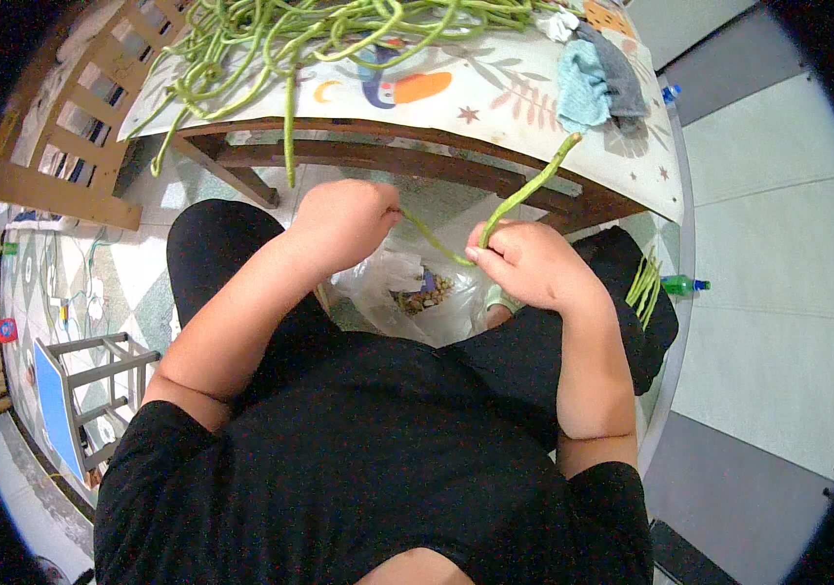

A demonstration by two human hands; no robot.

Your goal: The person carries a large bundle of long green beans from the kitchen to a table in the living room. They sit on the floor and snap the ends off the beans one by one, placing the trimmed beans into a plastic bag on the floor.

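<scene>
A long green bean (524,192) runs between my two hands, above a translucent plastic bag (363,297) on the floor between my legs. My left hand (347,222) is closed on its thin end. Closed on it farther along, my right hand (537,258) pinches it between thumb and fingers, and the other end sticks up toward the table. Small brownish pieces (427,295) lie in the bag; I cannot make out what they are. A tangled heap of long beans (280,39) covers the far left of the table, some hanging over its front edge.
A printed cloth (495,107) covers the table ahead. Blue and grey cloths (585,86) lie at its right. Several thin green strands (644,288) rest by my right knee, beside a green bottle (678,285). A blue-topped stool (61,409) and a wooden slatted frame (76,136) are at left.
</scene>
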